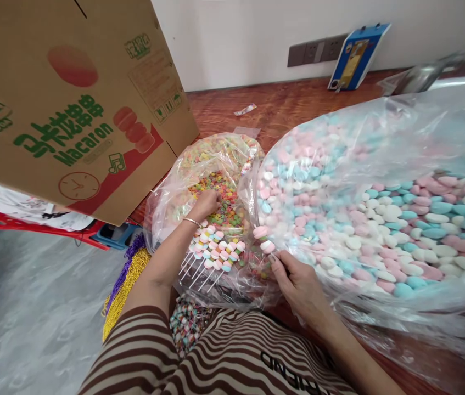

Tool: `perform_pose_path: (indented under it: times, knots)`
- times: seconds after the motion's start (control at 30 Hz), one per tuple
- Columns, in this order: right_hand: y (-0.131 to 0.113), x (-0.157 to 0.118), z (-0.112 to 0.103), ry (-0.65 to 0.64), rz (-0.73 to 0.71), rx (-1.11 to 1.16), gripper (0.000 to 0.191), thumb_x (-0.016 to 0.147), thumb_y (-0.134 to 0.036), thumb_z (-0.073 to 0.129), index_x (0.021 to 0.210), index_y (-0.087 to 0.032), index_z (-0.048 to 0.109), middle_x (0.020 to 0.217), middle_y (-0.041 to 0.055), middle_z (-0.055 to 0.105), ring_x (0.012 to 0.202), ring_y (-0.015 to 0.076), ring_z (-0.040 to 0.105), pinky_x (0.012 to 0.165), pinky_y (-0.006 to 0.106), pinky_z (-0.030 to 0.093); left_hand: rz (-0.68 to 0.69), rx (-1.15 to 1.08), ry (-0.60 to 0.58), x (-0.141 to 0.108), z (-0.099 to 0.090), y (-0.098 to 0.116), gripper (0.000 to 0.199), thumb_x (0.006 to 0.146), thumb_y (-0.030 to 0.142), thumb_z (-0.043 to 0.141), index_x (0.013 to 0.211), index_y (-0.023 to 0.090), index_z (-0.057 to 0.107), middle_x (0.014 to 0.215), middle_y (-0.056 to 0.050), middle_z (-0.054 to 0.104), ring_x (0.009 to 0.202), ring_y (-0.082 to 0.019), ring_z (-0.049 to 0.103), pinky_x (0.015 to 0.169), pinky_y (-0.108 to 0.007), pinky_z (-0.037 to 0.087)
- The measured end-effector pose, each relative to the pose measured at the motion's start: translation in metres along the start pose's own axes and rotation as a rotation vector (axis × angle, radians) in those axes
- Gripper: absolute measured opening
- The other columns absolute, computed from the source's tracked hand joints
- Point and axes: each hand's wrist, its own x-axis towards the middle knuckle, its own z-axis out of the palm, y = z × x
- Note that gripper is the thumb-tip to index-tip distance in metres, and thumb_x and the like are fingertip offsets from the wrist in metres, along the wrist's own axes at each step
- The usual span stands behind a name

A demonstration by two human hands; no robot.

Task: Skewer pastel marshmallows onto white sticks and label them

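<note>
My right hand pinches the lower end of a candy skewer, a stick threaded with pink, white and greenish candies, held upright-tilted above the plastic. My left hand reaches into a clear bag of small multicoloured candy rings. Its fingers are curled down among the rings, and whatever lies between the fingertips is hidden. Several loaded candy skewers lie side by side on the near part of that bag, white sticks pointing toward me. To the right, a large plastic-lined container holds pink, white and blue oval candies.
A big printed cardboard box stands at the left. Behind, a blue box-shaped device leans near wall sockets. A small wrapper lies on the wooden table. More coloured candies show below, near my lap.
</note>
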Motion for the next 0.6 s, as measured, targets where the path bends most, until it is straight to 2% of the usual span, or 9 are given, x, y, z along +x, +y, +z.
perform_pose_path:
  times: [0.07, 0.2, 0.3, 0.4, 0.47, 0.6]
  knots:
    - [0.001, -0.001, -0.001, -0.002, 0.002, 0.009, 0.030, 0.100, -0.037, 0.043, 0.079, -0.022, 0.057, 0.060, -0.0039, 0.054, 0.056, 0.0139, 0.051, 0.055, 0.025, 0.036, -0.017, -0.015, 0.013, 0.000, -0.003, -0.002, 0.016, 0.069, 0.009, 0.066, 0.079, 0.016, 0.076, 0.081, -0.007, 0.075, 0.081, -0.022, 0.067, 0.080, -0.031, 0.050]
    - [0.002, -0.002, -0.002, -0.010, 0.014, 0.010, 0.031, 0.101, -0.038, 0.043, 0.078, -0.022, 0.055, 0.058, -0.0038, 0.053, 0.055, 0.0144, 0.051, 0.054, 0.025, 0.036, -0.059, -0.047, 0.071, 0.005, -0.019, -0.011, 0.026, 0.078, 0.013, 0.058, 0.097, 0.016, 0.076, 0.086, -0.005, 0.076, 0.081, -0.019, 0.066, 0.078, -0.028, 0.050]
    - [0.004, -0.002, -0.001, -0.011, 0.013, 0.009, 0.030, 0.100, -0.038, 0.043, 0.077, -0.022, 0.055, 0.060, -0.0031, 0.055, 0.056, 0.0147, 0.053, 0.054, 0.025, 0.036, -0.083, -0.050, 0.056, 0.014, -0.026, -0.015, 0.023, 0.078, 0.014, 0.060, 0.094, 0.015, 0.076, 0.082, -0.005, 0.075, 0.076, -0.019, 0.066, 0.074, -0.027, 0.050]
    - [0.006, -0.002, 0.001, 0.002, 0.006, 0.012, 0.029, 0.099, -0.038, 0.043, 0.075, -0.023, 0.052, 0.059, -0.0035, 0.054, 0.055, 0.0144, 0.051, 0.054, 0.025, 0.036, -0.092, -0.026, 0.024, 0.020, -0.021, -0.015, 0.018, 0.075, 0.013, 0.064, 0.088, 0.016, 0.076, 0.077, -0.004, 0.074, 0.074, -0.019, 0.066, 0.071, -0.027, 0.050]
    - [0.007, -0.001, 0.002, 0.004, 0.005, 0.013, 0.030, 0.099, -0.038, 0.043, 0.074, -0.023, 0.051, 0.058, -0.0037, 0.052, 0.054, 0.0141, 0.050, 0.054, 0.025, 0.035, -0.104, 0.014, 0.052, 0.021, -0.018, -0.014, 0.019, 0.075, 0.012, 0.064, 0.089, 0.015, 0.076, 0.083, -0.007, 0.075, 0.081, -0.022, 0.067, 0.075, -0.029, 0.050]
    - [0.007, -0.001, 0.000, -0.010, 0.015, 0.013, 0.031, 0.099, -0.037, 0.043, 0.074, -0.023, 0.051, 0.059, -0.0033, 0.054, 0.055, 0.0140, 0.051, 0.054, 0.025, 0.035, -0.109, 0.104, 0.153, 0.022, -0.016, -0.013, 0.028, 0.080, 0.012, 0.058, 0.103, 0.017, 0.074, 0.107, -0.015, 0.074, 0.107, -0.030, 0.066, 0.087, -0.034, 0.048]
